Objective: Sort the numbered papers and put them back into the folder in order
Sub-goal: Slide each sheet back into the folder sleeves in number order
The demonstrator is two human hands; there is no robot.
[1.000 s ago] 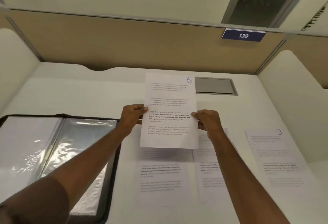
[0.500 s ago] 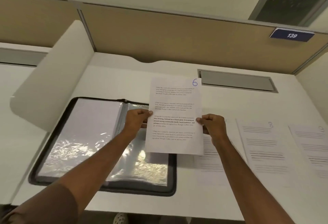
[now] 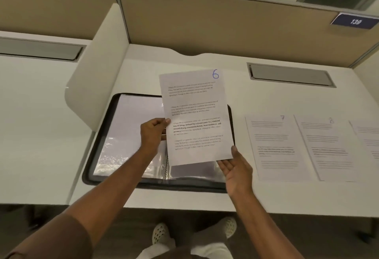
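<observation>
The paper marked 6 (image 3: pixel 194 113) hangs tilted over the right half of the open black folder (image 3: pixel 106 156), whose clear sleeves shine. My left hand (image 3: pixel 152 133) pinches the sheet's left edge. My right hand (image 3: pixel 235 168) lies palm up with straight fingers at the sheet's bottom right corner, the thumb touching its edge. Paper 7 (image 3: pixel 274 148) and paper 8 (image 3: pixel 328 148) lie flat on the desk to the right. A further sheet (image 3: pixel 369 139) is cut off by the frame edge.
A white curved divider (image 3: pixel 96 78) stands left of the folder, and a tan partition (image 3: pixel 205 18) backs the desk. A grey cable hatch (image 3: pixel 291 75) sits at the rear right. The desk's front edge (image 3: pixel 164 207) runs just below the folder. My feet show underneath.
The sheet marked 6 has moved left from above the laid-out papers to over the folder. My right hand let go of its right edge and slid down to its bottom corner, opening palm up.
</observation>
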